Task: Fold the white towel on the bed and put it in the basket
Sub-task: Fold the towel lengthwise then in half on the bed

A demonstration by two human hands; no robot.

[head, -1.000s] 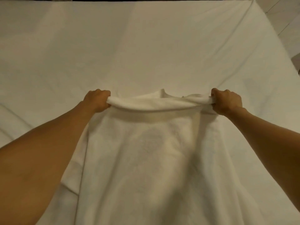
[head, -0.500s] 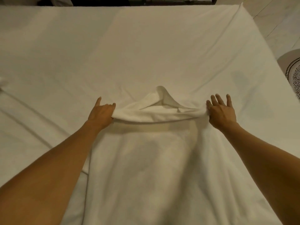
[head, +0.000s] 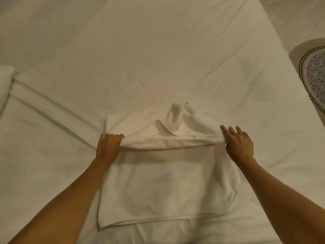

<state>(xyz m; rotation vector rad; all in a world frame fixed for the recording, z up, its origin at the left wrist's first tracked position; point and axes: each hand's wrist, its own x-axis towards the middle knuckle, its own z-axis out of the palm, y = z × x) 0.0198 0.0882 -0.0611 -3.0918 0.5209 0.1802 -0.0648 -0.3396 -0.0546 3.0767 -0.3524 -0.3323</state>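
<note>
The white towel (head: 167, 192) lies on the bed in front of me, its near edge flat on the sheet and its far part bunched into a ridge. My left hand (head: 108, 148) is closed on the left end of a stretched fold of the towel. My right hand (head: 239, 143) pinches the right end of that fold with thumb and forefinger, the other fingers spread. The fold is held taut between both hands, just above the bed. The basket (head: 313, 76) shows only partly at the right edge, on the floor beside the bed.
The bed sheet (head: 158, 50) is white and creased, filling most of the view. A white pillow or folded cloth (head: 5, 85) lies at the far left edge. Pale floor tiles (head: 299, 20) show beyond the bed's right side.
Both hands have drawn the towel's fold toward me, so the towel's near edge now shows. The right hand went from spread flat to pinching the fold. More of the basket is visible.
</note>
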